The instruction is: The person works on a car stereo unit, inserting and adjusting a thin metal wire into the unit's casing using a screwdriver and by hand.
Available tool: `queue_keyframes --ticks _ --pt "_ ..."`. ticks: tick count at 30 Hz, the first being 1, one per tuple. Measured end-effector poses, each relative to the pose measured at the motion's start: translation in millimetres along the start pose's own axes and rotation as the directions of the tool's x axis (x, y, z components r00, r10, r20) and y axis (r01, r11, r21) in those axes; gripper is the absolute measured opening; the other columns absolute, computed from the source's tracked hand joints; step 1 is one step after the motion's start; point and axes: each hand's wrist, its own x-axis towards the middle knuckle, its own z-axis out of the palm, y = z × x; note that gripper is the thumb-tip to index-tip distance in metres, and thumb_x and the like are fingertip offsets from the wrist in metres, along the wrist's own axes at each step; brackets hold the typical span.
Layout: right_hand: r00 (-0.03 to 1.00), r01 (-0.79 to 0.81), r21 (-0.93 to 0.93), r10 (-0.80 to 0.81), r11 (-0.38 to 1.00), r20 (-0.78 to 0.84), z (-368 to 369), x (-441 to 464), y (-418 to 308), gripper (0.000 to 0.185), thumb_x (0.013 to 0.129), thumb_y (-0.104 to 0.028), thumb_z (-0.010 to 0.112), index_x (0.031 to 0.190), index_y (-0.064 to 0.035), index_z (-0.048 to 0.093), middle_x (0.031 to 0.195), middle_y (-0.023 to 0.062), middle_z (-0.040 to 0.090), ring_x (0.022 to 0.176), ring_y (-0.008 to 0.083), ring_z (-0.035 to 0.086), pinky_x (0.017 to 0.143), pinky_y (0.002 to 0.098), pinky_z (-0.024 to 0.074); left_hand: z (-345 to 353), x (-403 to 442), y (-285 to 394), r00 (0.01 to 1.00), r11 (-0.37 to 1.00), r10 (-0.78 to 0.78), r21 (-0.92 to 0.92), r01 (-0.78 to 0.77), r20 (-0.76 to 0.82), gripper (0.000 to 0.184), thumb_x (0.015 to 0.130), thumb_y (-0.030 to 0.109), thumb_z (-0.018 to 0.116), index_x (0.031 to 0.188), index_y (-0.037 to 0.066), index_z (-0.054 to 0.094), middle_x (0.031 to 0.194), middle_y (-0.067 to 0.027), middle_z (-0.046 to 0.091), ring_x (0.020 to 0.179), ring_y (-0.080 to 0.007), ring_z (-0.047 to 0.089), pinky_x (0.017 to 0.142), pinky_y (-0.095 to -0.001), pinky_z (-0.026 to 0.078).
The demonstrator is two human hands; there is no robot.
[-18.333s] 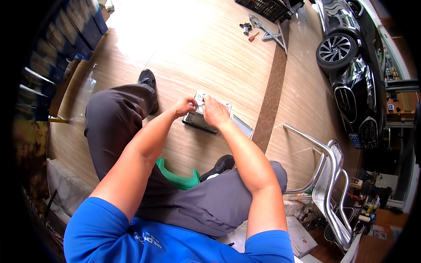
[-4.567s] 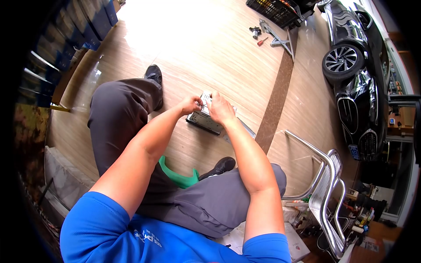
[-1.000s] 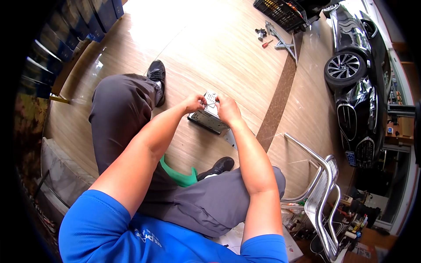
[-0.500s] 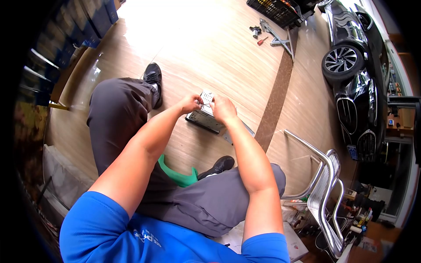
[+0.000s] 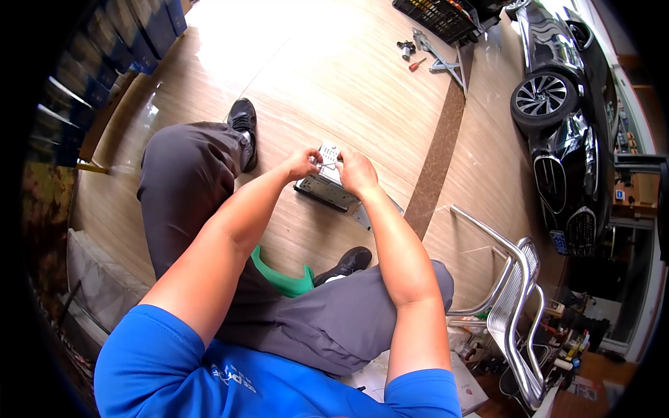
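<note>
A silvery metal box with slots and holes (image 5: 326, 189), like a car stereo unit, rests on the floor between my feet. My left hand (image 5: 304, 163) is at its upper left edge, fingers pinched together; what they grip, if anything, is too small to make out. My right hand (image 5: 355, 171) is closed at the box's upper right, around what looks like a screwdriver (image 5: 329, 164). Its thin shaft points left toward my left fingertips, and a dark bit of handle shows at my right fingers. Most of the handle is hidden by the hand.
A green curved piece, apparently a stool (image 5: 284, 281), lies between my legs. Ahead are a red-handled tool (image 5: 417, 65), a metal bracket (image 5: 439, 57) and a black crate (image 5: 439, 19). To the right stand a chrome chair (image 5: 512, 313) and a black car (image 5: 557, 139).
Both hands stay at the metal box. My right hand has shifted very slightly, and the thin shaft between the hands shows a little more clearly.
</note>
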Motion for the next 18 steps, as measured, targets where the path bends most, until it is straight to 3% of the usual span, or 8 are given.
queue_keyframes --ticks 5,8,10,17,18 --pt "1.0 -0.006 0.008 0.006 1.0 0.007 0 -1 -1 0.023 0.091 -0.024 0.062 0.105 -0.0055 0.062 0.105 0.0214 0.065 0.102 0.0392 0.063 0.088 0.0477 0.0498 1 1 -2 1.0 1.0 0.011 0.025 -0.01 -0.01 0.028 0.073 0.002 0.077 0.098 0.01 0.067 0.086 -0.0062 0.061 0.079 -0.015 0.057 0.071 -0.03 0.05" --pt "0.996 0.027 -0.01 -0.027 1.0 -0.083 5 -1 2 0.019 0.085 -0.014 0.067 0.102 -0.0055 0.064 0.098 0.0202 0.067 0.095 0.0385 0.063 0.082 0.0461 0.0503 0 -4 7 1.0 1.0 -0.014 0.01 0.014 -0.004 0.029 0.072 0.003 0.077 0.099 0.01 0.067 0.086 -0.0064 0.06 0.079 -0.0152 0.056 0.072 -0.0301 0.05" --pt "0.99 0.107 -0.04 -0.11 0.993 -0.086 5 0 4 0.017 0.087 -0.014 0.063 0.102 -0.0067 0.064 0.1 0.0187 0.067 0.096 0.0377 0.063 0.082 0.0463 0.0499 1 -7 11 1.0 1.0 -0.002 -0.002 0.002 -0.009 0.027 0.076 -0.009 0.071 0.096 0.007 0.063 0.077 0.0041 0.05 0.073 -0.0081 0.047 0.067 -0.0246 0.046" --pt "0.981 0.16 -0.089 -0.168 0.983 -0.095 8 0 7 0.015 0.09 -0.015 0.055 0.101 -0.008 0.064 0.101 0.0162 0.065 0.099 0.0359 0.061 0.084 0.045 0.0494 1 -3 6 1.0 1.0 -0.018 -0.015 0.018 0.011 0.027 0.077 -0.009 0.07 0.097 0.006 0.062 0.079 0.0028 0.053 0.075 -0.0093 0.05 0.07 -0.0256 0.047" --pt "0.986 0.147 -0.081 -0.152 0.986 -0.062 7 1 7 0.018 0.091 -0.014 0.052 0.104 -0.0092 0.063 0.107 0.0175 0.063 0.102 0.0365 0.061 0.086 0.0454 0.05 1 -1 3 1.0 1.0 -0.004 -0.025 0.005 0.013 0.027 0.075 -0.004 0.073 0.097 0.008 0.065 0.082 -0.0009 0.056 0.076 -0.0114 0.053 0.07 -0.0272 0.049"
